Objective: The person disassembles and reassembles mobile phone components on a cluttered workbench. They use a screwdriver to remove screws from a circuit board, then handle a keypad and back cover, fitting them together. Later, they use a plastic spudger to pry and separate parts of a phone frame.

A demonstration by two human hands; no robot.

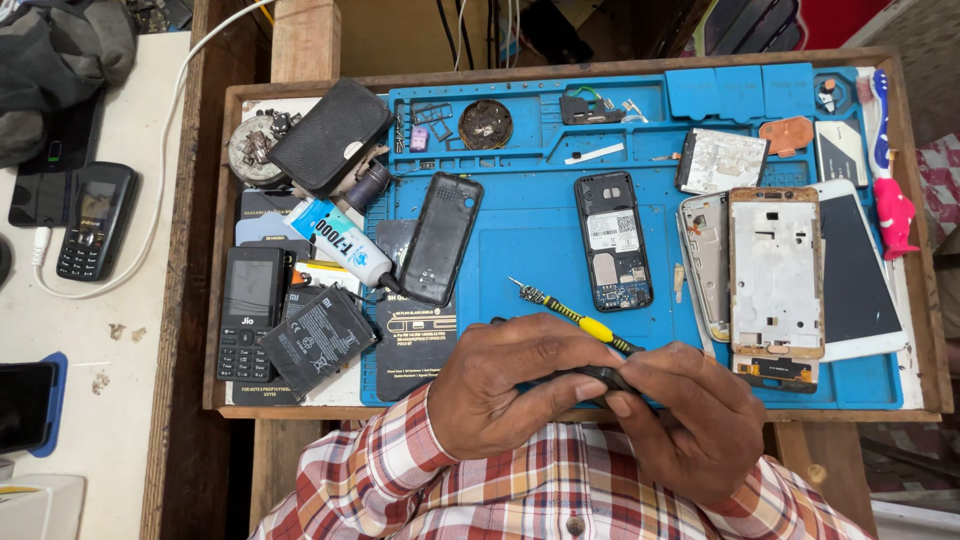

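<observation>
Head view — blue-white glue tube beside black cover

Left hand and right hand close together, fingers curled inward, tips meeting.

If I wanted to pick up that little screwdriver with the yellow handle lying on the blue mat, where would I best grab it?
Probably by the yellow handle, its thickest part. The screwdriver lies flat and slanted on the blue mat, thin tip at the upper left, its other end under the right hand. Come from above, pinching across the handle.
</observation>
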